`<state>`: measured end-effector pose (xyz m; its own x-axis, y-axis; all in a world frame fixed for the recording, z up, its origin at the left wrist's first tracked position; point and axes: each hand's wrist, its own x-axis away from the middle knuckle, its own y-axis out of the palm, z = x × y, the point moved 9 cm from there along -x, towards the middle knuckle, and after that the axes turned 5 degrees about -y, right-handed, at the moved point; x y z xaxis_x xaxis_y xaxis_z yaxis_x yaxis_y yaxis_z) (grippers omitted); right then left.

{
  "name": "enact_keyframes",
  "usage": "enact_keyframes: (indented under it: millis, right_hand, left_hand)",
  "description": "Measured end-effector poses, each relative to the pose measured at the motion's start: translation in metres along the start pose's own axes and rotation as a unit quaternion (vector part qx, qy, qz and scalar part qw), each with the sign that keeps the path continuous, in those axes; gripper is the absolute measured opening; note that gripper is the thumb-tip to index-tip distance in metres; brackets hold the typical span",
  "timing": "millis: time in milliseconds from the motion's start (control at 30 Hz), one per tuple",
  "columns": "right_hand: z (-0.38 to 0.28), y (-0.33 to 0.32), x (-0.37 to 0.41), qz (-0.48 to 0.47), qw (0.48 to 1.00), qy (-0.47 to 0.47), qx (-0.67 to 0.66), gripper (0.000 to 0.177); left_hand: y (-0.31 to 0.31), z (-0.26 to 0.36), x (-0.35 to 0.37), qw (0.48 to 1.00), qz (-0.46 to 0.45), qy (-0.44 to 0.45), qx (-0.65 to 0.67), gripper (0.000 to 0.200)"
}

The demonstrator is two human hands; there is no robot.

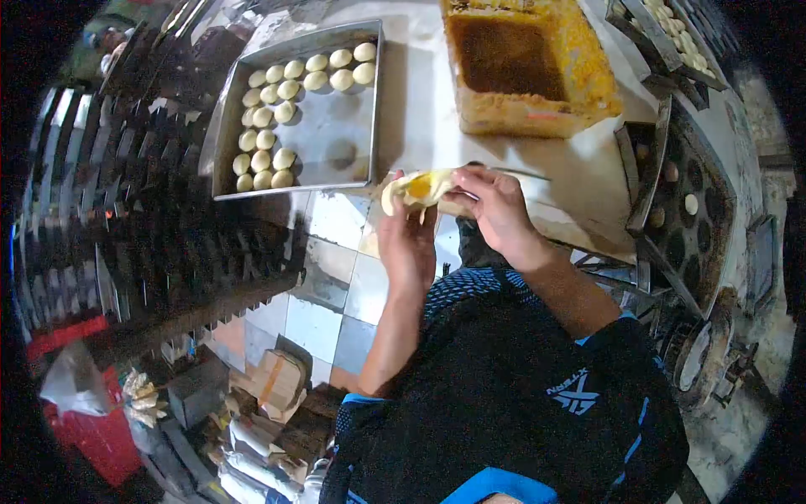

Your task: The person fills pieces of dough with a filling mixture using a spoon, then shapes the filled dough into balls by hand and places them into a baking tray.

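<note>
A flattened piece of pale dough (411,186) with yellow filling in its middle rests in my left hand (409,239), whose fingers curl around it from below. My right hand (501,214) is closed, its fingertips pinching the dough's right edge. A thin, narrow spatula-like tool (531,175) sticks out to the right from behind the right fingers. Just left of the hands is a square metal tray (374,126) with rows of round dough balls (270,116). Beyond the hands stands a yellow-smeared tub (537,118) holding a brown mass.
The tray and tub sit on a pale worktable (579,202). At the right are dark baking pans (646,176) with round hollows. A tall rack of dark trays (168,210) fills the left side. On the tiled floor (315,315) lie a cardboard box (280,382) and bags.
</note>
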<state>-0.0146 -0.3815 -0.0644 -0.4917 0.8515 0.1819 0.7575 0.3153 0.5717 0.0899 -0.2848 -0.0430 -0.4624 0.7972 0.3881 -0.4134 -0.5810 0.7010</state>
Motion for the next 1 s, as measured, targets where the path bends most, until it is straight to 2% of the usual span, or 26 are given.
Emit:
enact_keyframes:
  millis: [33,67,100,133,167,200,267,333,400,433,500,533,600,667,700,733,800,833,867,933,967,1000]
  right_hand:
    - [-0.007,0.021,0.012,-0.020,0.994,-0.076,0.079,0.022]
    - [-0.017,0.044,0.028,-0.039,0.975,-0.152,0.156,0.024]
    - [-0.036,0.081,0.052,-0.089,0.939,-0.187,0.274,0.024]
    - [-0.071,0.120,0.081,-0.118,0.801,-0.342,0.476,0.024]
    - [-0.077,0.138,0.100,-0.125,0.796,-0.362,0.469,0.022]
    - [-0.079,0.153,0.116,-0.130,0.790,-0.381,0.462,0.020]
    - [-0.081,0.170,0.144,-0.124,0.755,-0.431,0.477,0.012]
    - [-0.088,0.189,0.167,-0.162,0.743,-0.443,0.476,0.011]
    - [-0.090,0.206,0.188,-0.226,0.735,-0.437,0.467,0.010]
    - [-0.082,0.210,0.198,-0.230,0.713,-0.447,0.489,0.011]
    - [-0.067,0.216,0.213,-0.254,0.677,-0.480,0.496,0.013]
    - [-0.064,0.211,0.213,-0.245,0.691,-0.470,0.491,0.015]
    - [-0.059,0.201,0.211,-0.226,0.718,-0.450,0.480,0.020]
    - [-0.071,0.177,0.201,-0.165,0.796,-0.347,0.469,0.023]
    - [-0.065,0.158,0.191,-0.123,0.863,-0.210,0.443,0.030]
    - [-0.051,0.140,0.183,-0.145,0.918,-0.120,0.348,0.032]
    - [-0.049,0.113,0.189,-0.160,0.940,0.028,0.299,0.046]
    - [-0.069,0.106,0.190,-0.155,0.928,-0.066,0.332,0.044]
    - [-0.089,0.097,0.194,-0.146,0.906,-0.160,0.363,0.042]
    - [-0.126,0.085,0.208,-0.147,0.840,-0.298,0.429,0.035]
    - [-0.145,0.081,0.216,-0.159,0.801,-0.342,0.465,0.030]
    - [-0.161,0.066,0.221,-0.154,0.784,-0.364,0.478,0.029]
  left_hand:
    - [0.000,0.015,0.014,0.971,-0.001,0.122,-0.205,0.049]
    - [0.005,0.025,0.032,0.887,-0.001,0.234,-0.399,0.050]
    - [0.009,0.031,0.050,0.878,-0.028,0.232,-0.419,0.056]
    - [0.013,0.037,0.068,0.868,-0.056,0.230,-0.437,0.063]
    - [0.017,0.042,0.086,0.857,-0.083,0.229,-0.455,0.071]
    - [0.015,0.054,0.104,0.844,-0.077,0.267,-0.459,0.072]
    - [0.001,0.073,0.125,0.903,-0.082,0.263,-0.330,0.074]
    - [-0.020,0.086,0.144,0.965,-0.091,0.215,-0.122,0.069]
    - [-0.040,0.089,0.155,0.970,-0.148,0.190,-0.041,0.055]
    - [-0.048,0.090,0.162,0.968,-0.158,0.192,-0.047,0.044]
    - [-0.051,0.096,0.170,0.961,-0.165,0.212,-0.067,0.039]
    - [-0.050,0.098,0.173,0.957,-0.168,0.222,-0.076,0.037]
    - [-0.053,0.096,0.180,0.952,-0.120,0.261,-0.105,0.033]
    - [-0.052,0.086,0.182,0.942,-0.086,0.300,-0.120,0.033]
    - [-0.044,0.083,0.186,0.937,-0.092,0.315,-0.122,0.031]
    - [-0.033,0.078,0.190,0.919,-0.095,0.341,-0.171,0.031]
    - [-0.012,0.061,0.195,0.877,-0.108,0.384,-0.269,0.030]
    - [0.003,0.051,0.197,0.825,-0.117,0.424,-0.355,0.029]
    - [0.018,0.046,0.203,0.783,-0.090,0.507,-0.349,0.026]
    - [0.046,0.020,0.210,0.702,-0.096,0.560,-0.429,0.040]
    - [0.063,0.005,0.207,0.680,-0.095,0.534,-0.493,0.049]
    - [0.081,-0.008,0.210,0.653,-0.093,0.507,-0.554,0.058]
